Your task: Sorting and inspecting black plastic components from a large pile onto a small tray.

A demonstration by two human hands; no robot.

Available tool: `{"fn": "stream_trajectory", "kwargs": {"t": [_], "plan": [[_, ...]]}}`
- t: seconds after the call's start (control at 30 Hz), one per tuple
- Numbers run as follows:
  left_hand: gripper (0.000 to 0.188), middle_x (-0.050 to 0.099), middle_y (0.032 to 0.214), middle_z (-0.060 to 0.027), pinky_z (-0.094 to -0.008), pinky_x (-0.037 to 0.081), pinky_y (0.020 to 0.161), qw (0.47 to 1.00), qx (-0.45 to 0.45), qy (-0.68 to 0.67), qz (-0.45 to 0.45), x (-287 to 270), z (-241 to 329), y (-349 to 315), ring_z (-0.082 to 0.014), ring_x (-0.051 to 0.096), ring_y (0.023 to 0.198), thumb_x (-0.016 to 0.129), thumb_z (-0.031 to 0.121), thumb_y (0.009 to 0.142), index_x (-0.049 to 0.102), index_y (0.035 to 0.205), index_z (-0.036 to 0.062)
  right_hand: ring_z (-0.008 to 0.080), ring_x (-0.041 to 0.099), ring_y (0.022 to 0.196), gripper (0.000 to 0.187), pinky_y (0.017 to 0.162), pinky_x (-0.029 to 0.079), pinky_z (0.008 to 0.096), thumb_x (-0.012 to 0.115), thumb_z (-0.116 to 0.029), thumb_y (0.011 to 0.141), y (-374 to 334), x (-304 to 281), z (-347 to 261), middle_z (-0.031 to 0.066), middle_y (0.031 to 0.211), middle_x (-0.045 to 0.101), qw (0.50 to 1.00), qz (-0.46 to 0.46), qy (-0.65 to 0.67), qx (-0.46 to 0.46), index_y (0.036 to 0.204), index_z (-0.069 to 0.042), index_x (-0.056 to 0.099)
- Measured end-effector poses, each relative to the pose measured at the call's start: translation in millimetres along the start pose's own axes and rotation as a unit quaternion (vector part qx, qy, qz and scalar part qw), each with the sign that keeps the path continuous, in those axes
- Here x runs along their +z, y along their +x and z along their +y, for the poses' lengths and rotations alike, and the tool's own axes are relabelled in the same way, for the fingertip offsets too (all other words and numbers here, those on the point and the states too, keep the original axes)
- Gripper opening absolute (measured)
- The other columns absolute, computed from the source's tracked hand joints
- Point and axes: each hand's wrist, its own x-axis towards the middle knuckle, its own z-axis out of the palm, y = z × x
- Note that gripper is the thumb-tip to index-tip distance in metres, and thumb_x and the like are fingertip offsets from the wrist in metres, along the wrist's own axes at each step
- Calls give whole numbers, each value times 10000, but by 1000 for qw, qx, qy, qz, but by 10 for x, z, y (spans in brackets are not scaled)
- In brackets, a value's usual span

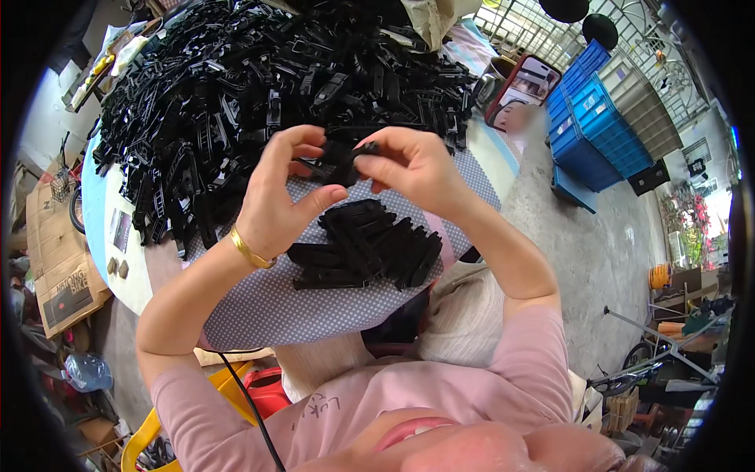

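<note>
A large heap of black plastic parts covers the far side of the round table. Between my hands, just in front of the heap, is a small dark plastic part, blurred against the black behind it. The thumb and fingers of my right hand pinch its right end. Curved around its left side is my left hand, thumb and fingers apart; whether its fingertips touch the part I cannot tell. Nearer to me, a smaller pile of long black plastic pieces lies on the patterned tablecloth.
A phone stands at the table's right edge. Blue crates are stacked on the floor beyond it. Cardboard leans at the left, with a clear plastic bottle below. A black cable hangs near my left side.
</note>
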Motion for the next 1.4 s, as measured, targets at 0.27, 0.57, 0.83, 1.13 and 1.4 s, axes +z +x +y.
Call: {"fn": "stream_trajectory", "kwargs": {"t": [0.27,0.57,0.83,1.13,1.4], "plan": [[327,596,906,-48,-225,454,662,917,-291,-267,-51,-140,-66,62,-85,528,722,471,165,945,487,1220,-12,229,610,763,385,686,486,320,717,-290,737,-2,-181,73,85,852,597,840,78,-510,-167,978,-34,559],[328,588,946,-88,-268,450,682,815,-377,-436,-63,-192,-187,98,-150,547,782,411,159,943,507,1206,-11,320,601,811,232,719,488,361,656,-179,744,-63,-284,195,130,910,608,850,18,-521,-74,903,-17,612],[307,587,1044,-136,-316,518,817,828,-351,-425,-104,-161,-290,94,-224,612,945,408,99,946,497,1208,-34,45,529,663,210,580,417,179,570,-140,862,-43,-455,22,13,769,628,969,-3,-247,-19,1025,-24,632],[339,598,1044,-108,-303,539,793,824,-309,-459,-119,-156,-285,66,-188,627,913,531,129,915,495,1217,-21,73,547,730,272,650,451,198,556,-87,889,-9,-15,29,28,921,653,980,-56,-151,-118,1156,-44,592],[332,631,900,-83,-238,526,663,856,-344,-363,-129,-222,-241,107,-151,636,720,564,229,908,577,1139,-9,218,547,668,315,614,444,295,640,-28,783,53,45,-4,109,783,598,887,-18,-365,-282,1098,-35,618]]}}
